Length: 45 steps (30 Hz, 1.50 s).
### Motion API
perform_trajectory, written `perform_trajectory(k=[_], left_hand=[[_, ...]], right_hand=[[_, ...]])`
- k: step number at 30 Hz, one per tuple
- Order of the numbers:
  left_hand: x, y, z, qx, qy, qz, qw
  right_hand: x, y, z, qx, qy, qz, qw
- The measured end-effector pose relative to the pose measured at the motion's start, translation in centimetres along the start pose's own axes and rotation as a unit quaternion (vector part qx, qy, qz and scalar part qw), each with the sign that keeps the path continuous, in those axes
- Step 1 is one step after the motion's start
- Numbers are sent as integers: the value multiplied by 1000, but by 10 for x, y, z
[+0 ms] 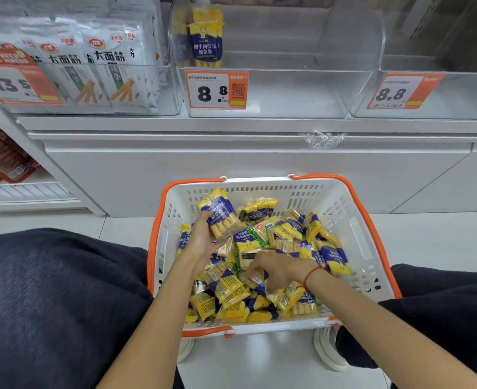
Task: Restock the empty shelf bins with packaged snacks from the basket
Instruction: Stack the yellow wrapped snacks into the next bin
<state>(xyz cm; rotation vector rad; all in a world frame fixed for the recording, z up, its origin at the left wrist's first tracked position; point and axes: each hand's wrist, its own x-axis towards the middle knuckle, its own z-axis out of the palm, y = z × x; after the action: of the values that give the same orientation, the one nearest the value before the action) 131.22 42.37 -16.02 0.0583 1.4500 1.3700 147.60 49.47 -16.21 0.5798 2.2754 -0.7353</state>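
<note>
A white basket with orange rim sits on the floor between my knees, filled with several yellow-and-blue snack packs. My left hand holds one yellow-and-blue pack raised at the basket's far left. My right hand reaches down into the pile, fingers closing on a pack near the middle. On the shelf above, a clear bin with an 8.8 price tag holds a few upright packs at its left end; the rest of it is bare.
A bin to the left is full of white snack bags. Another clear bin on the right carries an 8.8 tag. A white cabinet front stands behind the basket. My dark-trousered knees flank the basket.
</note>
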Motion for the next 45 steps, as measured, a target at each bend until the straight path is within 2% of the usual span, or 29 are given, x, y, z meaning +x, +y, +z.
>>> perform_trajectory(k=[2,6,8,10,12,14,15,17,18,19,20,22,24,25,28,29,32,35,39,40,42,45], left_hand=[[0,6,0,-2,-6,17,1000],[2,4,-3,24,1,37,999],[0,2,-5,41,1,34,999],[3,-2,-8,49,11,25,998],[5,-3,-10,55,29,22,998],[1,0,-8,56,40,25,997],[1,1,-8,59,48,23,997],[2,1,-8,70,57,22,996],[3,1,-8,82,59,24,995],[3,0,-8,90,57,27,994],[3,-1,-8,95,52,28,994],[2,-3,-7,99,40,28,994],[3,-4,-6,94,27,25,995],[3,-4,-5,85,24,26,996],[2,-5,-6,74,25,38,996],[4,-6,-7,89,28,38,995],[1,-8,-7,160,17,30,987],[-2,-9,-2,221,-39,13,974],[-10,-12,7,293,-94,17,951],[-11,-13,8,294,-109,10,950],[-15,-14,12,302,-142,2,943],[-19,-13,19,263,-142,-14,954]], right_hand=[[-1,-2,11,-62,6,10,998],[-2,-2,32,-210,104,29,972],[0,2,34,-217,105,26,970],[1,7,23,-107,94,34,989],[-4,15,6,120,86,59,987],[-16,24,-10,359,90,66,926],[-23,31,-16,467,96,55,877],[-33,44,-23,651,102,9,752],[-36,51,-25,712,104,-11,694],[-37,56,-26,749,103,-25,654],[-38,59,-27,769,97,-36,631],[-36,60,-31,784,77,-52,614],[-39,51,-40,776,61,-55,625],[-41,46,-46,753,61,-44,654],[-49,37,-64,554,62,-6,830],[-51,35,-69,487,59,8,872],[-54,26,-77,340,80,28,937],[-50,16,-79,268,92,19,959],[-52,7,-82,253,35,-8,967],[-50,5,-82,257,53,-20,965],[-42,6,-77,270,143,-36,951],[-29,9,-68,319,287,-21,903]])
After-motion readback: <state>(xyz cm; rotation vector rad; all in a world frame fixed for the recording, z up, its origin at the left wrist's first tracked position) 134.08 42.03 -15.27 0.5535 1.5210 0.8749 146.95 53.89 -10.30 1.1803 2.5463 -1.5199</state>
